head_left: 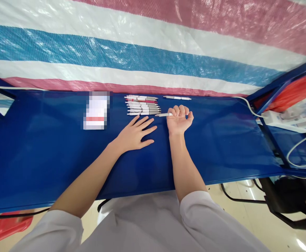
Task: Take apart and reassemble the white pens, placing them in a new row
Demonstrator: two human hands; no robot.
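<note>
Right hand [179, 120], pen [164, 114] crosswise, tip leftward

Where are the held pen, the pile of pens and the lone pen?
held pen [164, 114], head view, barrel sticking out of the right hand [179, 120].
pile of pens [142, 105], head view, middle of the pile.
lone pen [177, 98], head view, mid barrel.

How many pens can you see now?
About 10: some eight in the row, a lone pen to its right, a held pen in the right hand. Row may hide more.
</note>
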